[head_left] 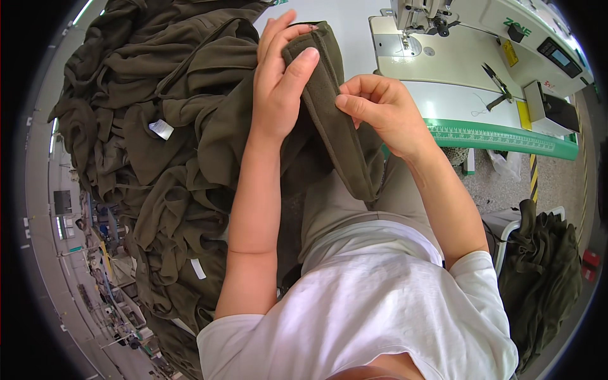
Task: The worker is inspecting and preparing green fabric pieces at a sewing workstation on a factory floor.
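A folded strip of a dark olive fabric garment [335,120] hangs slantwise over my lap, a raised seam running down its length. At its upper end my left hand [278,88] holds the cloth, thumb pressed on the front face and the fingers behind and beside it. Lower down, my right hand [386,114] pinches the strip's right edge between thumb and fingers. The strip's lower end dangles over my thighs. Whether the strip joins the large pile at the left I cannot tell.
A big heap of olive garments [158,120] with white labels fills the left. Beyond my right hand stand a sewing machine [418,28], thread snips [497,82] and a green ruler edge [500,136]. More olive cloth [541,272] lies in a bin at lower right.
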### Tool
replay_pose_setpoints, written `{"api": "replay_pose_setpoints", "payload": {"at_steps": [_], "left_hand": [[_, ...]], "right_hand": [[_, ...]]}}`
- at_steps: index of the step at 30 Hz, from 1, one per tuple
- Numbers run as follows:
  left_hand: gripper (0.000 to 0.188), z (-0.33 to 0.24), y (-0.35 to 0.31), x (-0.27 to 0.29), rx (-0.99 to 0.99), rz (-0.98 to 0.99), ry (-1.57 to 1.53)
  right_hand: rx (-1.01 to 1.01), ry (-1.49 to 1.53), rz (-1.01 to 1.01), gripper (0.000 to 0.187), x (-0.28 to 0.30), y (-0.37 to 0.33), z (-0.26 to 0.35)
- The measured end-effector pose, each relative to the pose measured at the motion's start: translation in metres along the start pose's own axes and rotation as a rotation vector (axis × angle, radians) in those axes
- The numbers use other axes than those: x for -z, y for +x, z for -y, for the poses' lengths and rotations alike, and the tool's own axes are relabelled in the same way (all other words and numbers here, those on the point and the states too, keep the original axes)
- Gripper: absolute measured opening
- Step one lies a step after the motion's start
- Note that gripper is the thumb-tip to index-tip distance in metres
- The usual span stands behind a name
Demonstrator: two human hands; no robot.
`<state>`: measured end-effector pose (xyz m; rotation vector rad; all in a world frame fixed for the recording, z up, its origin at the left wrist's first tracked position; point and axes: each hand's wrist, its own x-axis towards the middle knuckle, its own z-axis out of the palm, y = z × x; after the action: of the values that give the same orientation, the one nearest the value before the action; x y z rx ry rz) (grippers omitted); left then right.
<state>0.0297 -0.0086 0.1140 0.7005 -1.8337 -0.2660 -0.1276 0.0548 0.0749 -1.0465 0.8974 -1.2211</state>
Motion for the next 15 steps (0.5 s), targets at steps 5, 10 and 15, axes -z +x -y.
{"api": "replay_pose_setpoints", "payload": {"at_steps": [5,10,15], "left_hand": [[0.018,0.021,0.004,0.004,0.484,0.234,-0.575],[0.020,0.021,0.001,0.003,0.447,0.238,-0.547],[0.018,0.017,0.000,0.006,0.367,0.281,-0.442]], "right_hand": [[-0.006,-0.002,-0.003,0.012,0.003,-0.004,0.001],[0.008,0.016,-0.020,0.011,0.009,-0.007,0.001],[-0.008,0.021,-0.025,0.011,0.012,-0.010,-0.004]]}}
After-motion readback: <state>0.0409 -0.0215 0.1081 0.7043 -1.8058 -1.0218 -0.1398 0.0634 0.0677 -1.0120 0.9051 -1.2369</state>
